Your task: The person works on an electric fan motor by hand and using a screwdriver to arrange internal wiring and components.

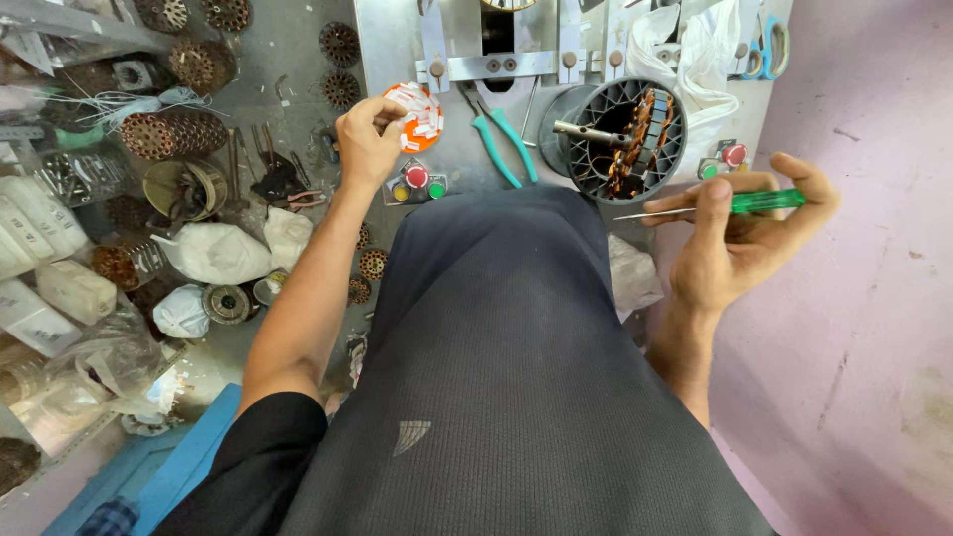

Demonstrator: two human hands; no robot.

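Head view, looking straight down past dark knit shirt (496,377).

Left hand (365,139) pinched closed at edge of orange round tray (417,116), fingertips among small white paper slips heaped in it. Looks like picking one slip. Tray sits on grey metal bench plate (392,50), just above red/green/yellow push buttons (417,182).

Right hand (740,238) closed around green-handled pick (710,206), thin steel tip pointing left, toward grey ribbed motor housing (620,139). Housing on its side at bench edge, open end up, copper-wound stator (635,139) and steel shaft visible inside. Pick tip near housing rim, not touching.

Judged step: fetching insulation slip for a stator slot, pick ready to tuck it. Next move likely needs single slip separated cleanly, then fine alignment to a narrow slot without nicking the windings.

Materials: slips thin, light, easily doubled; housing moulded-looking, matte, radial ribs; copper glossy; handle translucent plastic.

Teal-handled pliers (506,144) flat between tray and housing. Left: stacked laminated rotor cores (174,134), white plastic bags (213,253).
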